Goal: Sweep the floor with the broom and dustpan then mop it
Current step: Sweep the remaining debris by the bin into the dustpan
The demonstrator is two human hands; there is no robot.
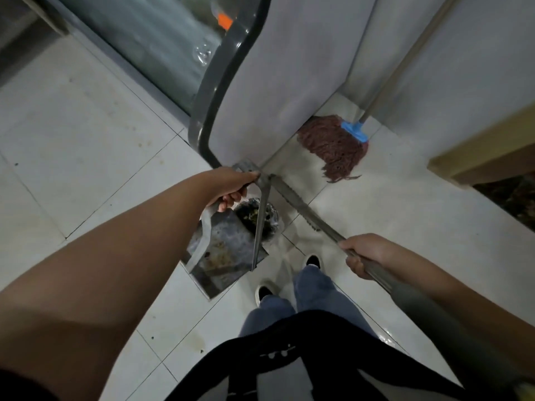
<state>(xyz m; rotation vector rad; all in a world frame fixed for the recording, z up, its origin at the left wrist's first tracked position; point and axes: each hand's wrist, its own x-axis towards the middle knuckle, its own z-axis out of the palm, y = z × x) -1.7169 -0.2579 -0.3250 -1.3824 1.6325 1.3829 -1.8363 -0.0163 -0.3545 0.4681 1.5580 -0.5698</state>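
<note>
dustpan (220, 256) — grey metal, dirt-streaked, hanging just above the white tile floor (86, 140) — dangles below the left hand (231, 186), whose fingers curl round its handle. right hand (364, 256) grips one grey pole (307, 215). one maroon mop (335, 149) lies beyond, beside the fridge (275, 82).

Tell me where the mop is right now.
In the head view, the mop is upper right, its reddish head on the floor tiles beside the grey appliance, handle leaning up against the wall.
</note>
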